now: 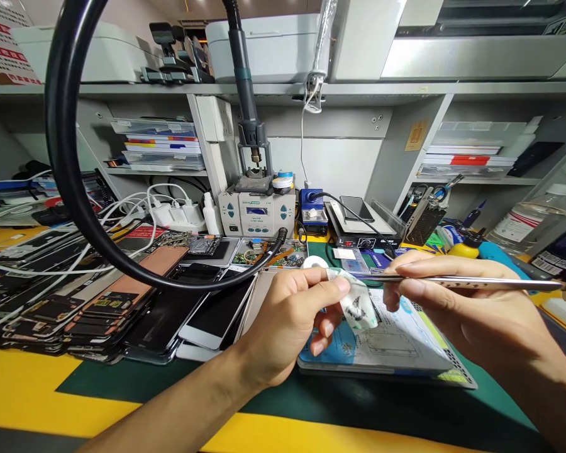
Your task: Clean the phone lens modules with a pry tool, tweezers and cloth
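Note:
My left hand (287,314) pinches a crumpled white wipe (360,309) with black smudges and small green marks between thumb and fingers. In my right hand (466,314) is a slim pair of metal tweezers (504,284), held nearly level like a pen. The tip of the tweezers points left and meets the wipe near my left thumb; the fold hides its very end. Both hands are above a blue-and-white printed flat pad (405,346), which lies on the green mat (273,402).
Stacked phone parts (117,296) cover the left side. A thick black hose (59,126) loops across the view from the hot air station (257,214). Behind my hands stand a blue soldering unit (313,211) and a phone (356,209). At right is a clear bottle (523,223).

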A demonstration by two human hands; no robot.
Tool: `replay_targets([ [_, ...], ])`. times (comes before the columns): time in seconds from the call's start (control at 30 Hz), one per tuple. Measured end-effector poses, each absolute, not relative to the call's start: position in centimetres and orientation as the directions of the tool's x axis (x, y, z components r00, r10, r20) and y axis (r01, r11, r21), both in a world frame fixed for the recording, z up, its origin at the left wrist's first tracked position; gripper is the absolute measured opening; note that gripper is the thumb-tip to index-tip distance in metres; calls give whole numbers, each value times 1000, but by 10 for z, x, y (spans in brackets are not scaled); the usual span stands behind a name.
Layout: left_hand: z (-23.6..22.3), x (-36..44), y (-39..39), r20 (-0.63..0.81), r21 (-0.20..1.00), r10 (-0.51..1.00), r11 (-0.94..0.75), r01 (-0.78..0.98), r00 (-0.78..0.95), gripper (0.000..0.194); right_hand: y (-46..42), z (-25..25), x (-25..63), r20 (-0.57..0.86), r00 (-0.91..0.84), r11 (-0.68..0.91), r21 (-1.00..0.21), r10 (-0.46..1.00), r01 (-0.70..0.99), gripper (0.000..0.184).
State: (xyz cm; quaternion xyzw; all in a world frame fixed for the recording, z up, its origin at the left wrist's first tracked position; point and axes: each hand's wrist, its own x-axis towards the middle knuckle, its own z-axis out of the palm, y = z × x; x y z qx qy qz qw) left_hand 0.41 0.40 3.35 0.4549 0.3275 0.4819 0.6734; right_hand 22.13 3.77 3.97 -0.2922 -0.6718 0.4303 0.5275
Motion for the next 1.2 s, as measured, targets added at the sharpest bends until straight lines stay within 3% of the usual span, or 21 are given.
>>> replay_targets([
  [0.13,33,5,4,6,929,947,114,-352,322,31,37,39,223,424,-288,436,-900,859,-23,10],
  [0.57,32,4,6,-3,927,947,123,-354,321,30,39,40,224,553,-354,577,-816,754,-46,11],
  [0.77,32,3,6,-15,925,946,136,-354,324,32,39,39,221,504,-360,479,-863,785,-161,21],
  [1.2,34,4,6,-37,935,956,136,-329,289,32,37,47,213,382,-353,305,-918,854,-255,10],
])
